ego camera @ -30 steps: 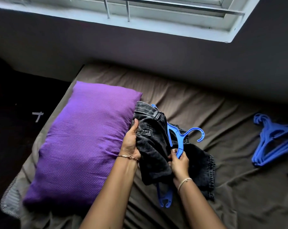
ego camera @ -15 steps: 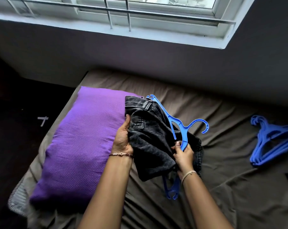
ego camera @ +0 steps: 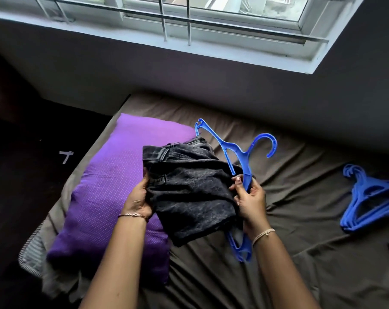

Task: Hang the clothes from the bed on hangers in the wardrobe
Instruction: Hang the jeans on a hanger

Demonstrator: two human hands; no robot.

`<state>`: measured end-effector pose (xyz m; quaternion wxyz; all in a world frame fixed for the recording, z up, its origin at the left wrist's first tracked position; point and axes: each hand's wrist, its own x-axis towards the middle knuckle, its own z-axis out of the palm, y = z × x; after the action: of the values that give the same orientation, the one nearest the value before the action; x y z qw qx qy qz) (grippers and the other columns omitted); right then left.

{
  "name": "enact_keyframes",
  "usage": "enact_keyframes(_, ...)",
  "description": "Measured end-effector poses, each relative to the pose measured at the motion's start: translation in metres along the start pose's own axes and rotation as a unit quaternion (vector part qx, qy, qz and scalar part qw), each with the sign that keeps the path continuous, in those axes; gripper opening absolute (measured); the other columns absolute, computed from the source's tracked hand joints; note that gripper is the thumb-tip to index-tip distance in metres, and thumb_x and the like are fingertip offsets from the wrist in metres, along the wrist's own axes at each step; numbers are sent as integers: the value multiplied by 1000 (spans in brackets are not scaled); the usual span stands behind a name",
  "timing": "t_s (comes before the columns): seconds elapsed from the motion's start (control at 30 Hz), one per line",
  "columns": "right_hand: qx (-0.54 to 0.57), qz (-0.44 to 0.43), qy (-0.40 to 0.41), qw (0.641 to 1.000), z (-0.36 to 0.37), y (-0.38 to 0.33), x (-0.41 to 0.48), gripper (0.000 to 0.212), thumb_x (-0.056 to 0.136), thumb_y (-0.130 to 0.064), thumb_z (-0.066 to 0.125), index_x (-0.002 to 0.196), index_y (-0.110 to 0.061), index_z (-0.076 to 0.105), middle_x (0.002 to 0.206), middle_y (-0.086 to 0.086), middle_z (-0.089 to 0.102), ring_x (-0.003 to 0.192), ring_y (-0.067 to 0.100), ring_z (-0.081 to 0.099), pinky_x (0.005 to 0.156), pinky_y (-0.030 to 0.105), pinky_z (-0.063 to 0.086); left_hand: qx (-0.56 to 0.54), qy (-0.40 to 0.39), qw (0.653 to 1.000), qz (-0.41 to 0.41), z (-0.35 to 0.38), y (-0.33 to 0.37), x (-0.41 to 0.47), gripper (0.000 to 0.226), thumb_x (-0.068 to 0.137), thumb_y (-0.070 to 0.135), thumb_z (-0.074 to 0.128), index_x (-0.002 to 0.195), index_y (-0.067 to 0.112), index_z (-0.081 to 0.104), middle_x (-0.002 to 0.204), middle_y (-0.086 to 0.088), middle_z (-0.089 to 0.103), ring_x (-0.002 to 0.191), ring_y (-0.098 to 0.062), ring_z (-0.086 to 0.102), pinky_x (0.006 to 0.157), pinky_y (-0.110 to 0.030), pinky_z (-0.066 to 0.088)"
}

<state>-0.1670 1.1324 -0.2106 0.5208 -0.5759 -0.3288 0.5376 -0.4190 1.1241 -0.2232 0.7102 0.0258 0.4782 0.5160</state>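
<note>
Right, head view: the black denim garment (ego camera: 189,190) drapes over the blue hanger (ego camera: 236,152), hiding its lower half, with one tip poking out below. The left hand (ego camera: 137,198) grips the denim's left edge, fingers tucked out of sight; the right hand (ego camera: 250,200) curls round the hanger's neck. Both are held over the brown bed (ego camera: 300,241), beside the purple pillow (ego camera: 99,197). Spare hangers (ego camera: 372,197) lie well to the right, cut off by the frame.

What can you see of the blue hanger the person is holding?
The blue hanger looks like moulded plastic, with an open hook and notched arm tips. It is held slanted, one tip toward the window, the other poking out below the dark denim garment covering its lower half. The right hand grips its middle; the left hand holds only the denim.
</note>
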Motion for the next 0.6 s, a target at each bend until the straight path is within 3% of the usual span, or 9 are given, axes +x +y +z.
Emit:
enact_keyframes(0.07,-67,-66,-37,995,6,-8,-5,11,96,-15,57,85,-16,62,67,2,56,56,4,47,55,17,39,45,72,996,-10,-21,-14,10,58,80,51,57,112,4,67,107,-14,70,95,-27,69,79,-44,58)
enact_keyframes(0.17,-173,-140,-90,971,11,-11,-10,16,93,-27,61,82,-16,59,66,5,56,64,18,50,64,37,44,117,209,971,-22,-54,-52,37,45,82,36,70,108,0,65,102,-19,69,85,-30,68,77,-50,56)
enact_keyframes(0.23,-238,-167,-107,951,9,-13,-9,19,88,-45,58,86,-27,60,66,7,59,63,28,55,65,46,47,149,293,944,22,-78,-83,71,34,70,21,61,98,3,63,97,-18,65,83,-28,62,74,-43,53)
enact_keyframes(0.3,-274,-182,-115,937,7,-22,-5,5,86,-44,58,85,-40,62,68,5,63,66,29,61,66,48,50,181,369,910,51,-46,-81,57,29,74,15,50,101,6,52,112,-26,62,93,-33,61,80,-40,48)
enact_keyframes(0.37,-289,-191,-133,929,4,-30,1,10,84,-37,60,83,-47,63,70,1,67,68,24,64,68,48,52,225,427,872,88,-5,-63,31,37,85,10,49,119,-3,44,128,-33,50,113,-43,54,95,-44,45)
enact_keyframes(0.43,-305,-190,-161,919,0,-39,6,8,83,-40,60,83,-46,64,70,-4,67,67,18,64,68,47,52,297,415,838,195,24,-37,13,57,87,8,56,137,-8,34,139,-33,39,127,-44,42,106,-40,33)
enact_keyframes(0.5,-310,-180,-173,918,-6,-48,14,9,80,-43,59,79,-39,66,67,-2,66,62,13,59,65,47,52,406,321,792,323,45,-7,1,75,80,18,70,140,-6,33,143,-27,37,134,-39,35,112,-37,25)
enact_keyframes(0.57,-313,-169,-172,918,-12,-66,22,13,82,-39,61,76,-31,69,61,0,64,57,9,54,61,47,50,565,202,700,387,65,18,-4,86,69,48,72,138,7,42,146,-17,39,139,-32,30,114,-38,23)
enact_keyframes(0.6,-318,-171,-176,916,-16,-78,26,15,85,-36,63,75,-27,70,59,0,62,55,9,52,60,48,50,632,140,663,375,76,30,-8,85,66,61,68,136,18,47,149,-8,39,142,-27,27,114,-40,21)
